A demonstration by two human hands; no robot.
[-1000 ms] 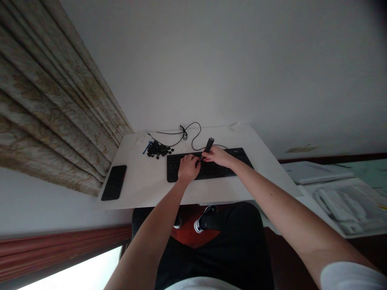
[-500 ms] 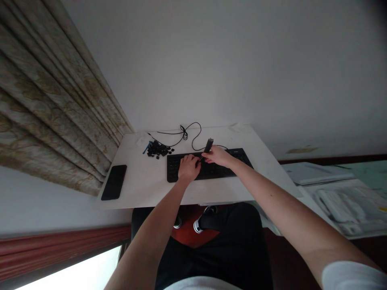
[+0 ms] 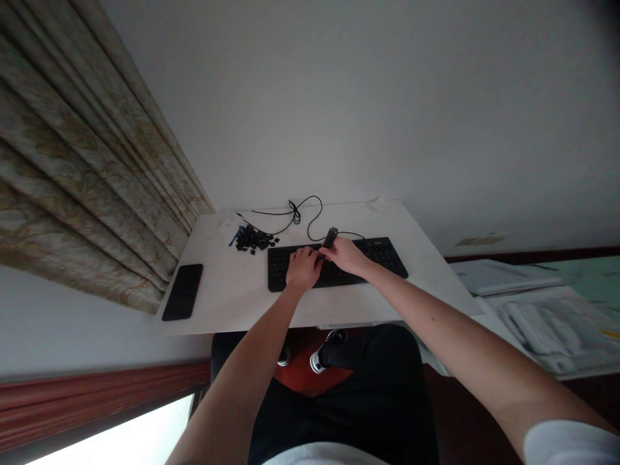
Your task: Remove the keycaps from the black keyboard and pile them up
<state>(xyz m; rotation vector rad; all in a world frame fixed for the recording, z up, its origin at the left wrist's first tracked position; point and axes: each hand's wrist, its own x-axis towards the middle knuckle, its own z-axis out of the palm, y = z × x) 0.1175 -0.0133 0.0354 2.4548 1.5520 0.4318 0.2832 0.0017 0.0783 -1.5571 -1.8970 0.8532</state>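
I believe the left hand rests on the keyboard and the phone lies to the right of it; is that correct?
Not quite: the head view shows the phone lying to the left of the keyboard, while the left hand does rest on it.

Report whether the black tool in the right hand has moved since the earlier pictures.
Yes: against the pile of black pieces, the black tool has shifted slightly left and lower in the view, along with the right hand.
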